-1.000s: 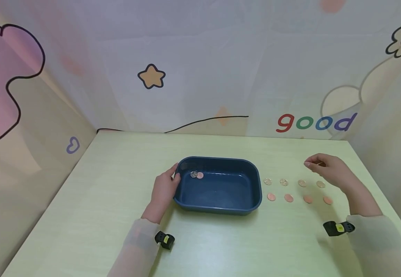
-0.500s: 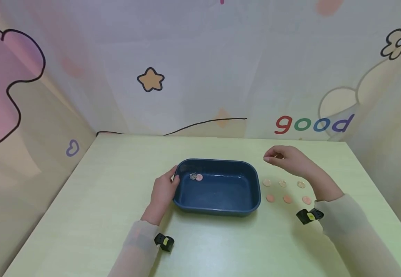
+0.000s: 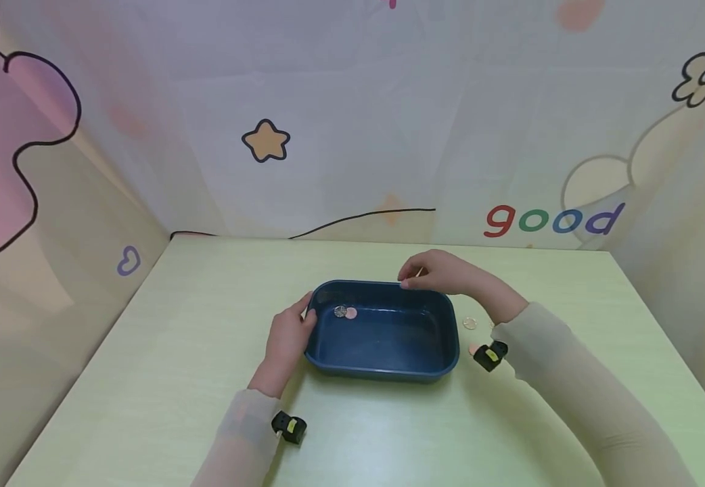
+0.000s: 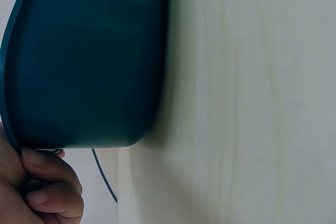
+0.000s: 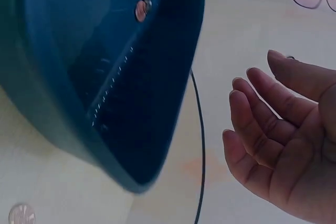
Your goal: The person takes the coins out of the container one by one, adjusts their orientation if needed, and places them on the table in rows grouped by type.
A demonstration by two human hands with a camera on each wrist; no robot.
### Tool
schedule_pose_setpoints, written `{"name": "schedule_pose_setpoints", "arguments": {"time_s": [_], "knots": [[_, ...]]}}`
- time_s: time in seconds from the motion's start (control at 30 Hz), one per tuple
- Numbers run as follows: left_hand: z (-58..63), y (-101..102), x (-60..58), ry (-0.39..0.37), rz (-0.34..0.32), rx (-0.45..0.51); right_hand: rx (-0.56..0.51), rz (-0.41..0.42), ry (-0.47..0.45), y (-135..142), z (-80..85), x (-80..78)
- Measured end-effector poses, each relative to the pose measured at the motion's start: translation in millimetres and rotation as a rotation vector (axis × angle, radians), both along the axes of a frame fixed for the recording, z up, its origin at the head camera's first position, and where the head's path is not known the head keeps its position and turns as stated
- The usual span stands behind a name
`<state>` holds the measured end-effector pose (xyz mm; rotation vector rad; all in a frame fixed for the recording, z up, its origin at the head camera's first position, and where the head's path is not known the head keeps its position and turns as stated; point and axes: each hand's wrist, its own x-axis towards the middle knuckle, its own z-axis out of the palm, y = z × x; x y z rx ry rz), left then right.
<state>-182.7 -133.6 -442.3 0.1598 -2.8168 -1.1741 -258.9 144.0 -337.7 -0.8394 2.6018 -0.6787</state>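
Note:
My left hand (image 3: 288, 338) grips the left end of a dark blue rectangular tub (image 3: 383, 373), thumb at the rim in the head view. My right hand (image 3: 438, 272) is over the tub's far right rim, thumb and index finger brought close together. A thin dark edge of a coin (image 5: 291, 57) shows past the thumb in the right wrist view; the rest is hidden. Inside the tub lie a silver coin (image 3: 340, 312) and a copper coin (image 3: 351, 313), side by side. Just right of the tub a pale coin (image 3: 470, 324) lies on the table.
A copper coin (image 3: 473, 349) is partly covered by the black wrist camera (image 3: 490, 356). The right sleeve (image 3: 565, 379) spans the right side of the table (image 3: 145, 379). A printed cloth backdrop (image 3: 352, 135) rises behind the far edge.
My right hand has moved left, from above the rows of coins to the tub's far rim. Its forearm now covers most of those coins. The left hand and tub stay put.

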Motion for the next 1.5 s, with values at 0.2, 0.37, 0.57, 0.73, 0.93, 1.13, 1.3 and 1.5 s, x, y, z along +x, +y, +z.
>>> {"name": "schedule_pose_setpoints", "arguments": {"time_s": [0.2, 0.37, 0.57, 0.73, 0.93, 1.13, 1.3, 1.5], "knots": [[2.0, -1.1, 1.1, -0.005, -0.001, 0.002, 0.049, 0.103, -0.045, -28.2, -9.8, -9.2], [4.1, -1.5, 2.0, -0.004, -0.001, 0.005, 0.052, 0.16, -0.055, -46.0, -14.5, -14.9], [4.5, -2.5, 1.4, -0.007, 0.004, -0.001, 0.079, 0.201, -0.072, -66.4, -26.1, -19.6], [4.7, -2.1, 1.6, -0.013, 0.001, -0.009, 0.125, 0.171, -0.122, -81.5, -40.1, -20.8], [4.1, -2.0, 1.8, -0.014, 0.003, -0.002, 0.18, 0.119, -0.166, -99.1, -52.1, -20.5], [3.9, -1.3, 0.4, -0.007, 0.0, 0.002, 0.235, 0.116, -0.149, -109.7, -67.2, -19.2], [3.2, -0.9, -0.3, -0.004, 0.002, 0.004, 0.217, 0.096, -0.138, -112.3, -74.5, -18.4], [3.2, -1.5, 0.6, -0.011, 0.0, 0.012, 0.152, 0.111, -0.132, -112.8, -80.3, -17.9]]}}
